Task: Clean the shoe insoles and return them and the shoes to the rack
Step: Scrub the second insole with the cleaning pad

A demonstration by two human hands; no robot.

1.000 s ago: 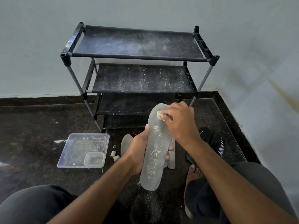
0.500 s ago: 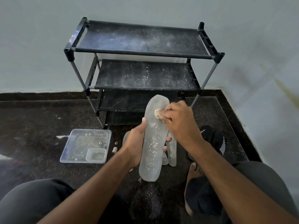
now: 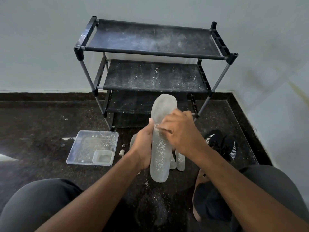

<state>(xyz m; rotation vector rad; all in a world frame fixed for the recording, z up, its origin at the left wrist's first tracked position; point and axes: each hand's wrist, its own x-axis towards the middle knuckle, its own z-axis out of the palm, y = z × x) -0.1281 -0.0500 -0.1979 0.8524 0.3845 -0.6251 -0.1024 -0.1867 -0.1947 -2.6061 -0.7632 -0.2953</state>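
A grey insole (image 3: 160,148) speckled with white powder stands nearly upright in front of me. My left hand (image 3: 143,146) grips its left edge, thumb up along the side. My right hand (image 3: 179,133) pinches a small pale scrubbing piece (image 3: 156,127) against the insole's middle. More grey insoles (image 3: 179,159) lie on the floor behind the held one, partly hidden. A pair of black shoes (image 3: 222,144) with white stripes sits on the floor to the right. The black three-shelf rack (image 3: 150,52) stands against the wall, its shelves dusted white.
A clear plastic tray (image 3: 80,148) with a smaller clear tub (image 3: 102,157) inside lies on the dark floor at left. Small pale cylinders (image 3: 121,152) sit beside it. My knees and bare right foot (image 3: 199,178) frame the bottom. White powder is scattered on the floor.
My right hand has slid the scrubbing piece down the insole from near the toe toward the middle. The left hand keeps the same grip.
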